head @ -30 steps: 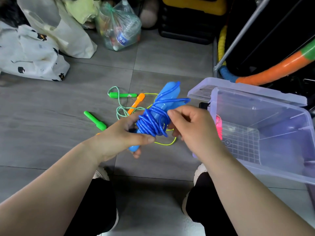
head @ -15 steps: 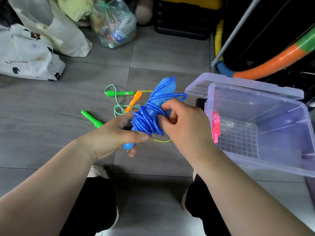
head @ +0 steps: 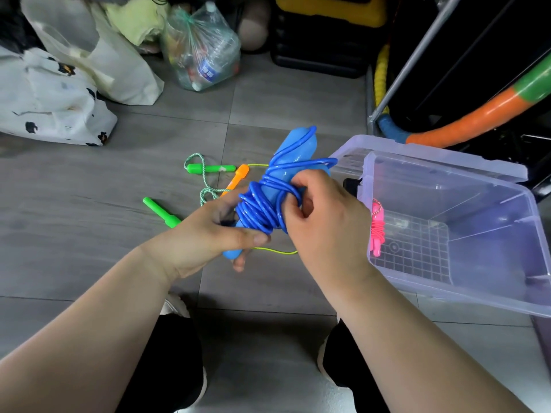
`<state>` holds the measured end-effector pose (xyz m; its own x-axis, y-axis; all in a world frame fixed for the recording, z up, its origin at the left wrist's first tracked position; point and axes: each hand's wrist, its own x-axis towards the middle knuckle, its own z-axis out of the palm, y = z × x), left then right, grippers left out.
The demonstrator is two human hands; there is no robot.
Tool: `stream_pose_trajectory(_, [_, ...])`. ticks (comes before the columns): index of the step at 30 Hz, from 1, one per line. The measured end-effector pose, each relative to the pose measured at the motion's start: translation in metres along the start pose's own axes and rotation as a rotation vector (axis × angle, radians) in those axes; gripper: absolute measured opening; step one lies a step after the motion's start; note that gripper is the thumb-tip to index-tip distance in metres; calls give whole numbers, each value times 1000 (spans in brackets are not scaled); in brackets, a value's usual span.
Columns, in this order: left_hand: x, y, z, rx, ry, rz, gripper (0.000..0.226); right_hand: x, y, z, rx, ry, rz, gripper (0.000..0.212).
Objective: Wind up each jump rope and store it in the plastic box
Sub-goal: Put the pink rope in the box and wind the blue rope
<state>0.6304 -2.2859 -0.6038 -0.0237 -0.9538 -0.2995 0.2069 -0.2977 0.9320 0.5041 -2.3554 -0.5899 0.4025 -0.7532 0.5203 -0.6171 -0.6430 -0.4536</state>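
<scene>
Crouched over a grey tiled floor, you hold the blue jump rope in both hands, lifted off the tiles and just left of the plastic box. Your left hand grips the lower end of the paired blue handles, thumb pressed flat across the coiled cord. Your right hand is curled round several strands at the bundle's right side, fingers hooked into a loop. One slack loop runs up over the handles' far tip; another pokes out toward the box.

The box stands open at your right, its clear lid showing along the far side; a wound pink jump rope lies inside against the left wall. Beyond your left hand the green jump rope sprawls unwound on the floor, its two handles apart and its speckled cord tangled between them. An orange handle lies just beside it, and a thin yellow cord trails beneath your hands.

Against the far wall sit a white printed bag, a clear sack of bottles and an orange-and-green hoop.
</scene>
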Motion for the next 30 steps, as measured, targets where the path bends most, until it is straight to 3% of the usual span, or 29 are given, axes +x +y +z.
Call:
stream_pose_trajectory(5, [-1, -1, -4, 24, -3, -11, 44, -1, 1, 0, 58, -111, -4, 13])
stream_pose_trajectory(10, [-3, -6, -7, 48, 3, -70, 44, 1, 3, -12, 172, -555, 126, 2])
stream_pose_trajectory(18, [-4, -7, -8, 68, -17, -94, 49, 9, 15, -28, 425, -794, 238, 27])
stream_pose_trajectory(22, [-4, -8, -7, 85, -29, -94, 46, 10, 21, -25, 414, -815, 249, 31])
stream_pose_trajectory(27, [-4, -8, -6, 147, -27, -117, 45, 12, 18, -23, 308, -854, 196, 9])
stream_pose_trajectory(30, [-3, -8, -6, 175, -14, -118, 40, 7, 17, -18, 153, -759, 106, 11])
